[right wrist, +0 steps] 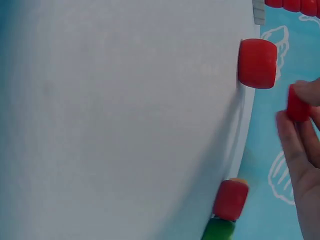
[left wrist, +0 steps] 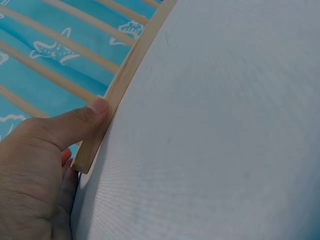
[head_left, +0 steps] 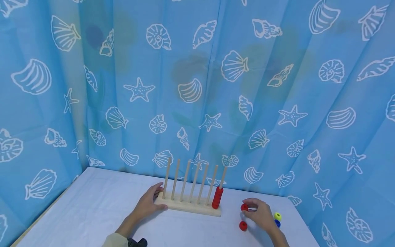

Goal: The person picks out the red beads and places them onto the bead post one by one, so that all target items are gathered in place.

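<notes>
A wooden peg rack (head_left: 188, 206) with several upright pegs stands on the white table (head_left: 98, 206). A stack of red beads (head_left: 217, 198) fills its rightmost peg. My left hand (head_left: 155, 199) grips the rack's left end; in the left wrist view the thumb (left wrist: 80, 125) presses the base's front edge (left wrist: 127, 82) and the fingers lie behind it. My right hand (head_left: 250, 210) is to the right of the rack and pinches a red bead (head_left: 244, 207) just above the table. The same pinched bead (right wrist: 298, 107) shows between fingertips in the right wrist view.
A loose red bead (head_left: 243, 225) lies in front of my right hand. A yellow-green bead (head_left: 277, 216) and a blue bead (head_left: 277, 223) lie to its right. Blue seashell curtains (head_left: 197, 85) close off the table's back and sides.
</notes>
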Available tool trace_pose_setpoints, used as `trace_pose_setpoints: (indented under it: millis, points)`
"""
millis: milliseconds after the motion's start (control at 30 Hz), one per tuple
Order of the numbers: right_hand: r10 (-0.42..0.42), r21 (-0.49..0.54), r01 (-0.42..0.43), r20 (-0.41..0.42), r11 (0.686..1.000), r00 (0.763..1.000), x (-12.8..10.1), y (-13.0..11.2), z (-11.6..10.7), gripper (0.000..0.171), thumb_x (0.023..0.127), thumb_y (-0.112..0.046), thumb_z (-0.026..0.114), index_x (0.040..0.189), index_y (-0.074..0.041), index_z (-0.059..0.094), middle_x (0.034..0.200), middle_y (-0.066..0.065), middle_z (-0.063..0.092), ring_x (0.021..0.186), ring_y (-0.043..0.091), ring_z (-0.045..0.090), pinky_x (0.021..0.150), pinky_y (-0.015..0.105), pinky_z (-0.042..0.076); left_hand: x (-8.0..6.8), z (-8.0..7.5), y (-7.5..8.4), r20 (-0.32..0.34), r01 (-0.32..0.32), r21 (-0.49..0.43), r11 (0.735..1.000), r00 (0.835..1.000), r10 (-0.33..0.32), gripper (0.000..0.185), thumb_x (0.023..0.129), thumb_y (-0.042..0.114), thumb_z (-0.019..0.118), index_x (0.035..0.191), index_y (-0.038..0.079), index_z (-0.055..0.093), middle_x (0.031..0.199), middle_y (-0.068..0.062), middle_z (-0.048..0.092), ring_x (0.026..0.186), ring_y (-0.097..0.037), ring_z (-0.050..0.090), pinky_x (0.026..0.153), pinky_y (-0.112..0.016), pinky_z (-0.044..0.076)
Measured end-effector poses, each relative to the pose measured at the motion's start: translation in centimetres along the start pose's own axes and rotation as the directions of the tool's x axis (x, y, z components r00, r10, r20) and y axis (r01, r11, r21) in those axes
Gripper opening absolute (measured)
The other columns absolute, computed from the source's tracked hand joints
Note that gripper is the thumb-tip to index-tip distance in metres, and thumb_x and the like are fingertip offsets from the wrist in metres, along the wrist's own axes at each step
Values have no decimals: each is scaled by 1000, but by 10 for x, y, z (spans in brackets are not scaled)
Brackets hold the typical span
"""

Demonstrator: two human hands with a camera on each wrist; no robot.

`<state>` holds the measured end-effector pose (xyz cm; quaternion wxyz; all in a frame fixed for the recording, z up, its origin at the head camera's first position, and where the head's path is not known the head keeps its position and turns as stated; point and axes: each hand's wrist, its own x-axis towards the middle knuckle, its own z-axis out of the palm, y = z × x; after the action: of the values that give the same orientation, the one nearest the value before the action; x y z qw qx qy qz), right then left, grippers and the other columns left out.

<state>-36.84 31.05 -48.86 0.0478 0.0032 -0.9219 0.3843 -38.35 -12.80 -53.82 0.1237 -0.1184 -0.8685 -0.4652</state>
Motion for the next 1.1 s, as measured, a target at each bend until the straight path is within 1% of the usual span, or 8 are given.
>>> trace_pose_setpoints:
  millis: [167,300,400,533,667,767,933,1100]
  points:
    - [-12,22,14,-83,1000,997,-1,-11,-4,39,67,-18,75,103,-19,60,99,-2,57,89,17,58,71,32,54,2,1,0,1,20,-1,1000,1000,-20,97,49,45,78,132,20,34,115,4,49,114,-17,44,98,-34,36]
    - [-42,25,45,-118,999,992,-3,-21,-7,37,67,-18,75,100,-24,61,102,-3,54,92,17,56,71,32,54,2,1,0,-1,28,-4,1000,1000,-28,97,49,45,79,132,21,34,116,4,49,114,-17,44,98,-34,35]
    - [-63,32,68,-131,997,989,-5,-26,-9,38,66,-23,76,100,-26,61,101,-5,55,92,15,56,73,30,53,1,1,0,-1,38,-1,999,999,-38,98,48,46,78,131,21,34,116,4,50,114,-18,44,99,-34,35]
    - [-110,60,120,-152,991,982,-6,-32,-12,38,65,-25,76,99,-25,60,99,-7,57,90,12,58,75,28,53,0,1,0,1,33,-3,999,999,-33,97,49,45,78,131,20,34,117,2,50,114,-19,44,99,-36,35]
    - [-148,67,160,-164,985,975,-6,-37,-14,39,64,-32,76,99,-25,60,98,-7,57,90,12,57,74,27,53,1,1,0,0,18,-11,1000,1000,-18,97,49,45,78,132,19,34,117,2,50,114,-18,44,98,-35,35]
    - [-160,70,173,-162,982,974,-6,-42,-17,42,63,-37,76,100,-25,60,98,-7,56,90,11,57,74,27,53,1,1,0,-1,12,-10,1000,1000,-12,98,49,46,78,132,18,34,117,3,50,114,-18,44,98,-35,35]
    - [-174,96,193,-179,977,968,-8,-55,-23,40,65,-35,74,101,-24,60,97,-7,57,89,11,57,74,27,53,0,1,1,0,25,-12,1000,1000,-25,98,48,45,79,132,19,34,116,3,50,114,-18,45,98,-34,36]
    - [-161,102,184,-203,978,966,-10,-71,-28,47,61,-44,74,102,-25,59,101,-6,57,91,12,58,71,28,54,-1,1,3,3,24,-11,1000,1000,-24,98,49,44,79,132,19,33,116,2,50,114,-18,44,99,-34,35]
